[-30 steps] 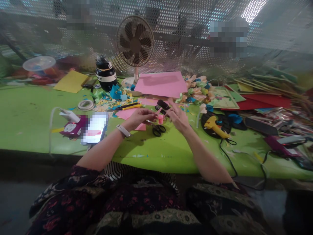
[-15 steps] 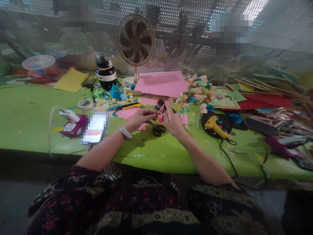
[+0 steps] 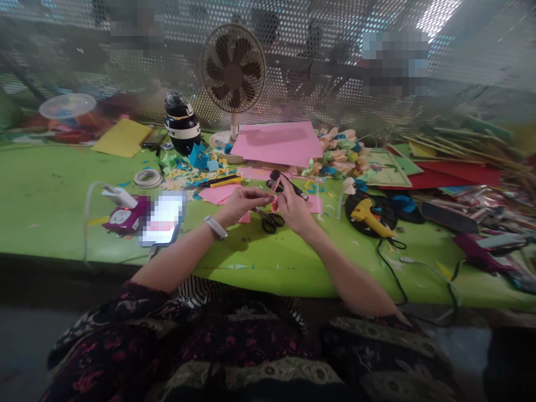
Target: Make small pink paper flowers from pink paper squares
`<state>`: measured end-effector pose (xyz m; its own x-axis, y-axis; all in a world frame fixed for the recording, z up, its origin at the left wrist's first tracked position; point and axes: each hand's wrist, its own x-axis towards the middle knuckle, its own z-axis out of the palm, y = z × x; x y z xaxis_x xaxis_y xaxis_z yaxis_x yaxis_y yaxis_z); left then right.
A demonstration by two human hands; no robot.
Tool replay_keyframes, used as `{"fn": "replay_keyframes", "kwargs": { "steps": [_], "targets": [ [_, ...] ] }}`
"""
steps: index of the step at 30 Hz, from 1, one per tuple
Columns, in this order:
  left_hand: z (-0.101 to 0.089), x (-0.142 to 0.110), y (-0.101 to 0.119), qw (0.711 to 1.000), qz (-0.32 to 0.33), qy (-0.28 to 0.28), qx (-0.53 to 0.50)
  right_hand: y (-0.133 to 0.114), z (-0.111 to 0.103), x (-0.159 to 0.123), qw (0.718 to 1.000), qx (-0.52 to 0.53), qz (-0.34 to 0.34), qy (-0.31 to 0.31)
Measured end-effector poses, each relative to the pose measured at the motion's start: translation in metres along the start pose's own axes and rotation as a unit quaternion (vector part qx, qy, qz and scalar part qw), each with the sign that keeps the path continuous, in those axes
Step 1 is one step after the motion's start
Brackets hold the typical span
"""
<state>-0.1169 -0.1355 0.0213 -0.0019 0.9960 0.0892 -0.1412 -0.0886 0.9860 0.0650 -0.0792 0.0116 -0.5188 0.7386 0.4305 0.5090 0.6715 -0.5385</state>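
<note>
A small piece of pink paper (image 3: 274,205), folded or looped, is between my two hands above the green table. My left hand (image 3: 239,206), with a white band at its wrist, pinches at the paper's left side with thumb and forefinger. Fingers of my right hand (image 3: 295,207) are closed round its right side, and a thin pink strip sticks up there. Black-handled scissors (image 3: 272,223) lie just below the hands, their blades partly hidden under my left hand. A black stapler-like tool (image 3: 300,194) lies behind my right hand.
A phone (image 3: 164,218) and a purple power socket (image 3: 125,215) sit to the left. Yellow glue gun (image 3: 371,216) on a black round stand, with a cord, at right. Behind are pink sheets (image 3: 276,142), paper scraps, a cutter (image 3: 224,181), a bottle (image 3: 182,125) and a fan (image 3: 233,70).
My left hand has shifted very slightly to the right, closer to my right hand. The pink paper piece is turned a little between the fingers. Everything else stays in place.
</note>
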Motion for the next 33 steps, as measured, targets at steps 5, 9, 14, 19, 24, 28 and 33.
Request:
{"fn": "replay_keyframes", "kwargs": {
  "steps": [5, 9, 14, 19, 24, 28, 33],
  "targets": [
    [0.001, -0.001, 0.002, 1.000, 0.008, -0.003, 0.009, -0.003, -0.002, 0.000, 0.999, 0.025, -0.006, -0.026],
    [0.001, -0.001, 0.000, 1.000, 0.019, -0.007, 0.016, -0.006, -0.003, 0.000, 0.999, 0.025, 0.002, -0.035],
    [0.004, -0.001, -0.002, 0.999, 0.032, 0.005, -0.008, -0.009, -0.005, 0.000, 0.998, 0.046, 0.001, -0.043],
    [0.008, -0.001, 0.002, 0.995, 0.060, 0.078, -0.033, -0.012, -0.005, 0.001, 0.993, 0.105, 0.012, -0.044],
    [0.002, 0.005, 0.000, 0.980, 0.090, 0.158, -0.079, -0.011, -0.003, 0.002, 0.997, 0.081, -0.007, 0.001],
    [-0.002, 0.009, -0.004, 0.979, 0.075, 0.156, -0.109, -0.010, -0.006, 0.003, 0.995, 0.061, -0.077, -0.001],
    [-0.001, 0.008, -0.002, 0.983, 0.047, 0.141, -0.111, -0.009, -0.008, 0.004, 0.995, 0.051, -0.088, -0.014]
  ]
}}
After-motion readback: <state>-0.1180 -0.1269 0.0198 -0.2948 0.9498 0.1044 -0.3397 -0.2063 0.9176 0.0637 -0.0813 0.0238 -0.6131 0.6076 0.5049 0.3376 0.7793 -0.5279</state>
